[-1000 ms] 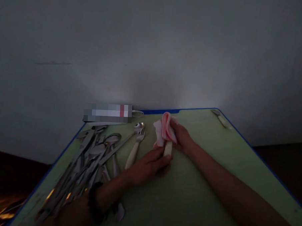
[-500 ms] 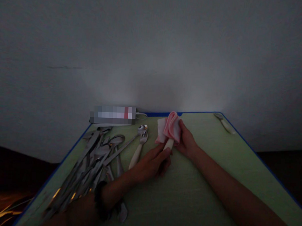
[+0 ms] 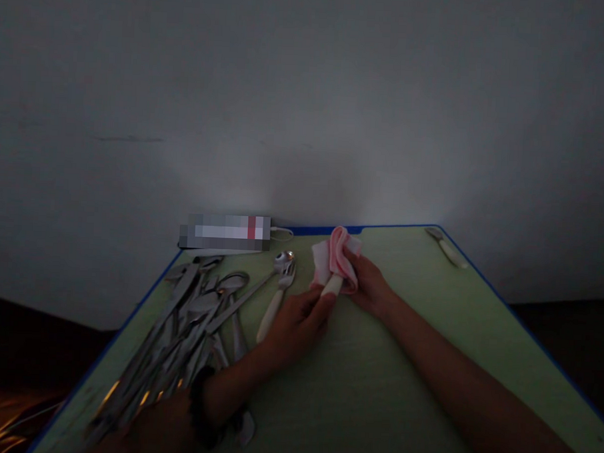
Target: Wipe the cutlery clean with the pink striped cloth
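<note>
The folded cloth (image 3: 337,251) is pink and white, and the utensil handle (image 3: 332,285) on its near side is cream. To the left, a fork (image 3: 269,315) pairs silver tines with a cream handle; the cutlery pile (image 3: 203,304) is silver-grey, with orange-gold glints at its near end. The wristband (image 3: 204,409) is black, the tabletop (image 3: 399,391) pale green, its edging (image 3: 326,232) blue, the far wall (image 3: 308,86) grey.

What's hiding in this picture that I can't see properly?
In the head view:
Far end of the pale-handled tool in the left hand: covered by the pink cloth, so its kind is unclear.
Some of the right hand: behind the cloth.
Part of the cutlery pile: behind the left forearm.
Object by the wall: blurred into squares.
</note>
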The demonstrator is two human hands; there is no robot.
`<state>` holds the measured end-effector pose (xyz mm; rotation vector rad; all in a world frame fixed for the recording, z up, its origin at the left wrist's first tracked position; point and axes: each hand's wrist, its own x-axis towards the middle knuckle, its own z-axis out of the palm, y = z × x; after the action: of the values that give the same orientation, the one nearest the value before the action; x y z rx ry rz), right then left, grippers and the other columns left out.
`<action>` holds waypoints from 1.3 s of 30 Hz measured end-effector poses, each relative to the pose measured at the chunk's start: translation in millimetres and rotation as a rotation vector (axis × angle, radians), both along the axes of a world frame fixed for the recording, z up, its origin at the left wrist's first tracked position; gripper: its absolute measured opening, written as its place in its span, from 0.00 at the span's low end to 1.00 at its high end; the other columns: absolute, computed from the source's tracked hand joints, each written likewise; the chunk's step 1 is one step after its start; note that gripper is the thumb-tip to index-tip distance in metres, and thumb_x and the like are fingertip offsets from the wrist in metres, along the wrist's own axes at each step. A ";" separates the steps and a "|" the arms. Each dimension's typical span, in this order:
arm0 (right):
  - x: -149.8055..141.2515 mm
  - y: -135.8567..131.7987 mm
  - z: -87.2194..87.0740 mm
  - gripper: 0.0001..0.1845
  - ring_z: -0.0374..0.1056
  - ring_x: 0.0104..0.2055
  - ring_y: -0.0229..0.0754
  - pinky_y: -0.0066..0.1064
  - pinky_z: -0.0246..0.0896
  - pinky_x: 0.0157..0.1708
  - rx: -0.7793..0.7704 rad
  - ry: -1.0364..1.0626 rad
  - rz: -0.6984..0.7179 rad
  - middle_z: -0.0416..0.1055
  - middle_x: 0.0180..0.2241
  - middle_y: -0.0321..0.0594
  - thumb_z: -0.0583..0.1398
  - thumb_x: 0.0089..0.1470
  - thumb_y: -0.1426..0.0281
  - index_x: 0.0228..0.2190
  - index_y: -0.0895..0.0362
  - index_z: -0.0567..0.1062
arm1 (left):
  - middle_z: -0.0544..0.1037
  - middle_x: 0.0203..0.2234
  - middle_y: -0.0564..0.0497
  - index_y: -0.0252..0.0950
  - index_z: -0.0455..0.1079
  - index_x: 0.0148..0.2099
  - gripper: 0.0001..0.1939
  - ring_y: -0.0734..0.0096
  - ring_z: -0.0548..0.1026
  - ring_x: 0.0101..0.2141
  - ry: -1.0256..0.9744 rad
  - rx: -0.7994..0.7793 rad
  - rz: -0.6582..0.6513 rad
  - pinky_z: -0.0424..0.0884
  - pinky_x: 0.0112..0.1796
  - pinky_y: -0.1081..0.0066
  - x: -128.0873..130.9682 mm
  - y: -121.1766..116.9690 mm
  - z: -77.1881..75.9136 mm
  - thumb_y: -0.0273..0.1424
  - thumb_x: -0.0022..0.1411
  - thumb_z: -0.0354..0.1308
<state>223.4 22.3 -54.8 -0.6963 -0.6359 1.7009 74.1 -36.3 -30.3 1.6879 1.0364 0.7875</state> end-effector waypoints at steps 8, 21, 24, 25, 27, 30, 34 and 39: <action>-4.0 -5.5 12.3 0.25 0.67 0.29 0.39 0.28 0.60 0.28 -0.077 -0.044 -0.137 0.71 0.24 0.37 0.59 0.43 0.49 0.30 0.59 0.72 | 0.55 0.13 0.58 0.34 0.57 0.20 0.20 0.81 0.55 0.16 0.199 0.159 -0.074 0.48 0.18 0.77 -2.7 1.1 0.2 0.40 0.60 0.46; 0.9 -4.7 13.2 0.07 0.63 0.21 0.36 0.27 0.60 0.25 -0.177 -0.057 -0.011 0.69 0.19 0.36 0.54 0.45 0.71 0.25 0.60 0.71 | 0.60 0.14 0.59 0.36 0.57 0.26 0.21 0.80 0.58 0.15 -0.082 -0.114 -0.020 0.54 0.17 0.77 5.8 -10.9 7.0 0.46 0.62 0.41; 1.7 -3.6 11.5 0.08 0.65 0.23 0.37 0.29 0.62 0.27 -0.180 0.000 0.004 0.71 0.21 0.37 0.54 0.47 0.69 0.26 0.60 0.72 | 0.59 0.13 0.60 0.36 0.58 0.29 0.20 0.79 0.56 0.14 -0.124 -0.159 -0.007 0.52 0.16 0.77 5.0 -8.9 2.2 0.46 0.62 0.40; 1.6 -3.1 11.1 0.09 0.65 0.24 0.38 0.29 0.62 0.27 -0.161 0.021 0.012 0.71 0.22 0.38 0.54 0.48 0.67 0.27 0.59 0.72 | 0.59 0.14 0.59 0.36 0.58 0.29 0.20 0.79 0.56 0.14 -0.112 -0.154 -0.011 0.52 0.16 0.77 3.8 -7.7 0.9 0.46 0.62 0.40; 1.0 -2.5 11.2 0.14 0.67 0.26 0.39 0.30 0.63 0.29 -0.106 0.042 0.022 0.72 0.25 0.38 0.55 0.49 0.60 0.30 0.58 0.72 | 0.60 0.14 0.59 0.36 0.59 0.29 0.19 0.79 0.58 0.15 -0.037 -0.088 -0.035 0.53 0.17 0.77 0.8 -5.3 0.0 0.45 0.63 0.40; -0.2 -2.7 14.3 0.23 0.68 0.31 0.41 0.30 0.62 0.30 -0.049 0.053 0.005 0.73 0.27 0.39 0.53 0.49 0.49 0.31 0.56 0.73 | 0.62 0.17 0.57 0.35 0.60 0.28 0.18 0.78 0.60 0.18 0.110 0.077 -0.112 0.54 0.19 0.77 -3.2 -3.4 2.5 0.42 0.63 0.42; -0.5 -4.5 19.5 0.22 0.65 0.27 0.38 0.29 0.61 0.29 -0.067 0.114 -0.038 0.70 0.22 0.35 0.53 0.50 0.49 0.26 0.55 0.71 | 0.60 0.18 0.57 0.34 0.61 0.27 0.17 0.78 0.59 0.20 0.210 0.189 -0.175 0.52 0.21 0.76 -2.9 -3.5 6.9 0.40 0.63 0.44; -0.5 -4.1 12.2 0.16 0.62 0.26 0.36 0.27 0.58 0.28 -0.066 0.023 -0.021 0.70 0.23 0.35 0.60 0.46 0.56 0.27 0.57 0.71 | 0.62 0.18 0.56 0.35 0.63 0.28 0.17 0.77 0.60 0.20 0.206 0.141 -0.163 0.53 0.21 0.76 1.5 -3.2 6.1 0.39 0.63 0.44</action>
<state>222.9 18.2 -42.6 -0.7265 -0.5566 1.7144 75.6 -39.5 -24.2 1.9801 0.9851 0.6019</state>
